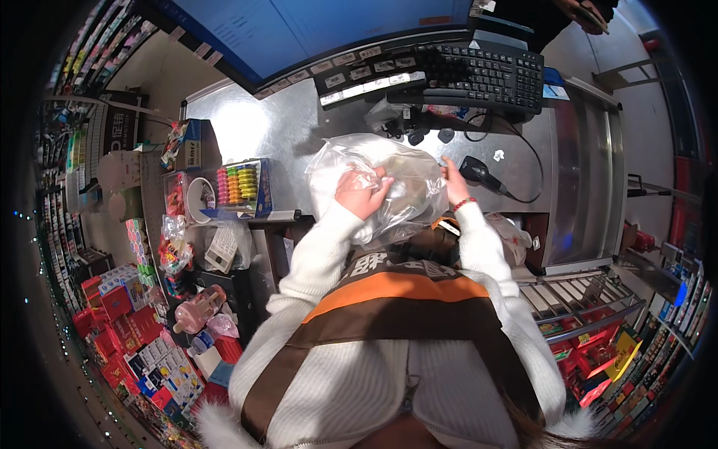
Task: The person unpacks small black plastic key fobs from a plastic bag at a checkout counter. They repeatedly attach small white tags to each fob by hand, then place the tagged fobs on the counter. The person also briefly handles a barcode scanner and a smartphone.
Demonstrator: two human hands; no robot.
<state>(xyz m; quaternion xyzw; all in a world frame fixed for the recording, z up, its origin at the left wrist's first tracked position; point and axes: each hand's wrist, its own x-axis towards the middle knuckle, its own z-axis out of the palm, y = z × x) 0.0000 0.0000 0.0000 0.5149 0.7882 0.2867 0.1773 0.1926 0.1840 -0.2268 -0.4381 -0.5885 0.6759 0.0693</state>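
A clear plastic bag (407, 191) lies bunched on the metal counter, in front of my body. My left hand (363, 193) has its fingers curled on the bag's left part, with a fold of film over them. At the bag's right edge, my right hand (455, 185), with a red bracelet at the wrist, pinches the film. Whether anything is inside the bag I cannot tell. A black handheld scanner (482, 176) rests just right of my right hand, its cable looping over the counter.
Beyond the bag stand a black keyboard (486, 75) and a large monitor (314, 30). Colourful small goods (237, 184) and a calculator (222, 249) sit at the left. A wire rack (583, 299) is at the right. Another person's hand (587, 15) shows at the far right.
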